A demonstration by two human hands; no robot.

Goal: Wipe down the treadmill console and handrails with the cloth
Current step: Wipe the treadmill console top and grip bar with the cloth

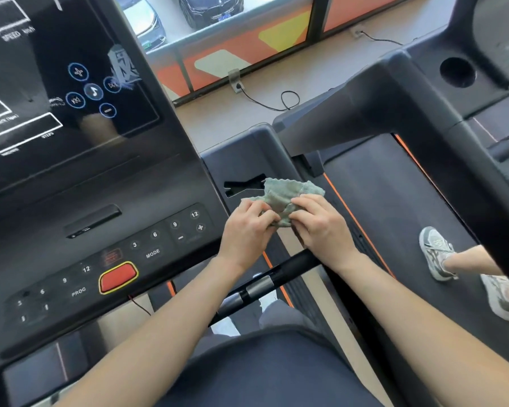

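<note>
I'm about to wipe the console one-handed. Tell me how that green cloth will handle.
Probably floppy: the cloth crumples between left hand and right hand. Likely light: pinches alone hold it. Its fuzzy surface should resist slipping.

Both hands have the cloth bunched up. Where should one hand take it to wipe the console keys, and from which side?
Grip the cloth at its crumpled near end, where the left hand and right hand pinch it, coming from the near side with the palm on top. The scalloped far edge spreads loose, so it can probably lie flat on the console to the left.
</note>
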